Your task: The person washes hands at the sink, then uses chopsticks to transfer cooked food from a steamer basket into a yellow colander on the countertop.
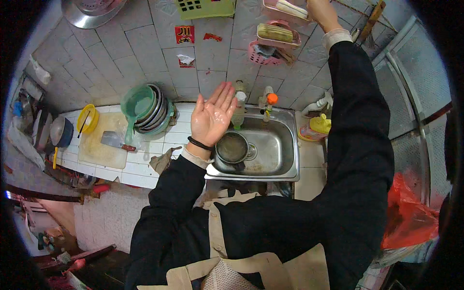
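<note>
Tiled wall (pixel 135 43) behind steel sink (pixel 276 155). Higher pink basket (pixel 282 17): above sink, near right hand (pixel 324 14); right fingers cut off from view, hold impossible to tell. Left hand (pixel 211 120): over sink's left edge, fingers extended, empty, wet palm upturned; best held level, cupped, against drips.

Wet-glossy left hand (pixel 211 118), shiny metal sink (pixel 279 151), matt cloth sleeve (pixel 358 106), plastic wall basket (pixel 258 56)

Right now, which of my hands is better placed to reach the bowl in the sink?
Probably your left hand: open and close to the metal bowl, while your right hand is raised by the upper pink wall basket.
</note>
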The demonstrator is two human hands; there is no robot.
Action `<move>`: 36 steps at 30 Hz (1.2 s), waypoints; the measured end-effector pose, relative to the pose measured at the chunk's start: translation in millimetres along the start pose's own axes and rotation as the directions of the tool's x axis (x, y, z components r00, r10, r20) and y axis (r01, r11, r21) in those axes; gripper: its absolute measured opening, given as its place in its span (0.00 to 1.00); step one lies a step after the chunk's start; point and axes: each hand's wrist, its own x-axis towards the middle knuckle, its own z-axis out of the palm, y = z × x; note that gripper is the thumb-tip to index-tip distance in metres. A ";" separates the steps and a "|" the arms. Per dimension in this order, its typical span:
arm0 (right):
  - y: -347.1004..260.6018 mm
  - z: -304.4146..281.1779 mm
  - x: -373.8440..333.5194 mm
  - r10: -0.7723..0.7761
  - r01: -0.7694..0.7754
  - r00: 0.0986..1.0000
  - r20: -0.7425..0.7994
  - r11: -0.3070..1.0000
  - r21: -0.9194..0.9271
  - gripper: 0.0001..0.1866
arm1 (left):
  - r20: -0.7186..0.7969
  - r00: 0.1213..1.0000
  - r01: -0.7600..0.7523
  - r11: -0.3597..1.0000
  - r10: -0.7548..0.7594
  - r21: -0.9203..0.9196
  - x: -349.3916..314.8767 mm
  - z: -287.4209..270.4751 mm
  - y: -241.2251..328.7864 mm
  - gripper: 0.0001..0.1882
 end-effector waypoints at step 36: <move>-344.5 14.5 -373.1 0.211 -0.009 0.616 0.759 -0.962 0.274 0.12 | -0.373 0.901 0.388 0.799 -0.223 0.459 -5.4 -90.7 -24.7 0.14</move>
